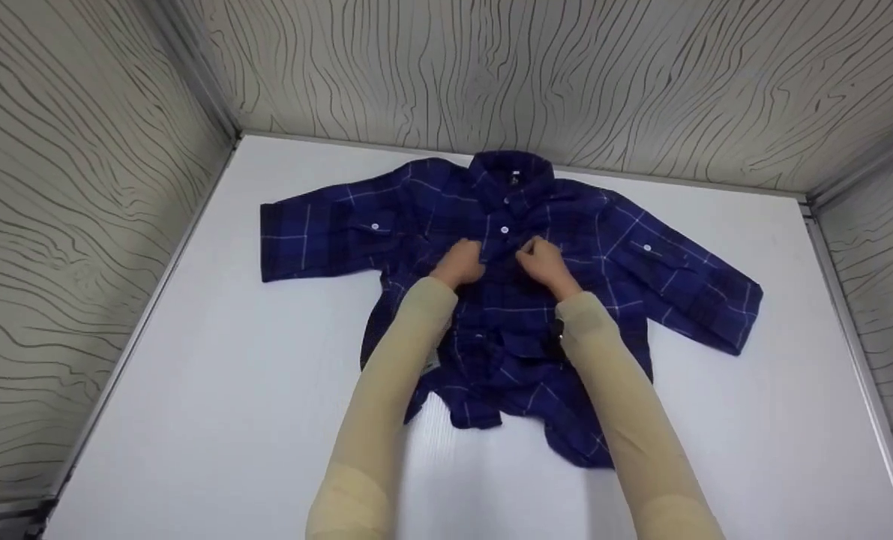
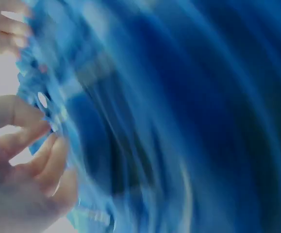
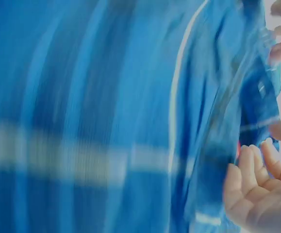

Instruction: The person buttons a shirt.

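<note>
A dark blue plaid shirt [image 1: 521, 304] lies front up, its collar [image 1: 513, 169] at the far side and both sleeves spread outward. My left hand [image 1: 461, 261] pinches the cloth of the shirt front, just left of the button line. In the left wrist view its thumb and fingers [image 2: 45, 160] close on the fabric near a white button [image 2: 42, 100]. Across from it, my right hand [image 1: 543, 262] pinches the front from the other side. The right wrist view has its curled fingers [image 3: 256, 179] at the cloth edge. Below the hands, the hem lies bunched and wrinkled.
The shirt lies on a white table [image 1: 191, 390] with wood-grain patterned panels [image 1: 453, 75] at the back and both sides. White buttons show on the left sleeve [image 1: 326, 232] and the right sleeve [image 1: 697, 281]. Both forearms in beige sleeves cover parts of the lower shirt.
</note>
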A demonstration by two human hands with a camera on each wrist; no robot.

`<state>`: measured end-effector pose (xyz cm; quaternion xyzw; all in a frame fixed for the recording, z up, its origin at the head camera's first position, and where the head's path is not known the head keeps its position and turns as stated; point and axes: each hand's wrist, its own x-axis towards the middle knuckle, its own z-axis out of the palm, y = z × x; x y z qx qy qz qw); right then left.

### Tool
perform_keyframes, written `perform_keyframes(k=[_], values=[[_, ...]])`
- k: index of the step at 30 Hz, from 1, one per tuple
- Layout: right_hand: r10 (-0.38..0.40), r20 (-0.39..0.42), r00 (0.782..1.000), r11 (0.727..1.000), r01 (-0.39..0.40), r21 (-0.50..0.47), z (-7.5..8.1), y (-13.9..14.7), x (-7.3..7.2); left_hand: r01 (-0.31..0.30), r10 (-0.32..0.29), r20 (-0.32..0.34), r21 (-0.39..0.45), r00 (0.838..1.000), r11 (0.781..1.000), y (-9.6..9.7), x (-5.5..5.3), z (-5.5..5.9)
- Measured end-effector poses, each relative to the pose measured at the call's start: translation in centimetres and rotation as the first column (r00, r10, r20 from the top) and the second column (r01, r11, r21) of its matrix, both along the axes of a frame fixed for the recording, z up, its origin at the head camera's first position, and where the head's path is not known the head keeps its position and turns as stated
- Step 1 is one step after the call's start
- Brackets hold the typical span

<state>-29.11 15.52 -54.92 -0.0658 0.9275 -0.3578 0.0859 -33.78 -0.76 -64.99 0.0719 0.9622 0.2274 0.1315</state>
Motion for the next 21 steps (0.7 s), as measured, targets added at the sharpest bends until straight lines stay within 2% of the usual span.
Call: perform_keyframes(k=[2,4,5,6,8,9,10,11,12,14,15,16,17,19,20,21], values=[[-0.062,0.04,0.997,0.994,0.065,-0.089,-0.3,-0.5,0.1,-0.036,0.035,0.01,0.142,0.999,0.989,1.3,-3.8,-7.3],[-0.106,0.107,0.989,0.981,0.121,-0.151,-0.4,-0.8,0.2,-0.08,0.077,0.021,0.276,0.997,0.958,2.4,-6.9,-13.4],[-0.125,0.143,0.982,0.974,0.149,-0.168,0.9,-1.4,1.1,-0.096,0.091,0.03,0.335,0.995,0.937,2.7,-5.9,-12.1],[-0.138,0.151,0.979,0.966,0.167,-0.198,0.8,-1.4,1.2,-0.121,0.097,0.078,0.401,0.992,0.908,3.0,-4.5,-9.6],[-0.16,0.169,0.972,0.953,0.197,-0.231,0.7,-1.5,1.3,-0.135,0.093,0.106,0.53,0.99,0.837,3.5,-2.3,-6.4],[-0.171,0.172,0.97,0.948,0.209,-0.24,0.7,-1.5,1.4,-0.137,0.078,0.125,0.586,0.989,0.798,3.6,-1.5,-5.2],[-0.183,0.179,0.967,0.941,0.225,-0.254,0.7,-1.5,1.4,-0.148,0.057,0.165,0.618,0.985,0.772,3.6,-0.8,-4.0],[-0.192,0.183,0.964,0.938,0.235,-0.256,0.7,-1.4,1.4,-0.147,0.035,0.185,0.636,0.982,0.757,3.6,-0.3,-3.1],[-0.198,0.185,0.963,0.933,0.243,-0.264,0.5,-1.3,1.3,-0.148,0.015,0.208,0.642,0.978,0.753,3.6,0.1,-2.4],[-0.18,0.182,0.967,0.931,0.227,-0.286,-0.1,-1.0,1.0,-0.091,-0.029,0.174,0.643,0.984,0.761,3.3,0.7,-1.7],[-0.175,0.174,0.969,0.926,0.222,-0.306,-1.4,-0.6,0.3,-0.091,-0.032,0.188,0.611,0.982,0.786,3.1,0.8,-1.3],[-0.168,0.178,0.97,0.926,0.217,-0.309,-2.4,-0.3,-0.3,-0.086,-0.023,0.174,0.589,0.984,0.803,3.0,0.9,-1.3],[-0.165,0.178,0.97,0.928,0.214,-0.306,-3.5,0.1,-0.9,-0.075,0.001,0.129,0.573,0.992,0.816,3.0,0.7,-1.7],[-0.152,0.177,0.972,0.924,0.204,-0.323,-6.0,0.8,-2.2,-0.105,0.06,0.101,0.527,0.993,0.843,2.7,0.4,-2.2],[-0.14,0.185,0.973,0.918,0.198,-0.344,-5.8,0.8,-2.0,-0.114,0.102,0.051,0.5,0.993,0.858,2.8,-0.1,-3.2],[-0.159,0.195,0.968,0.919,0.217,-0.329,-6.5,0.9,-2.4,-0.127,0.13,0.027,0.47,0.991,0.873,2.8,-0.6,-4.1]])
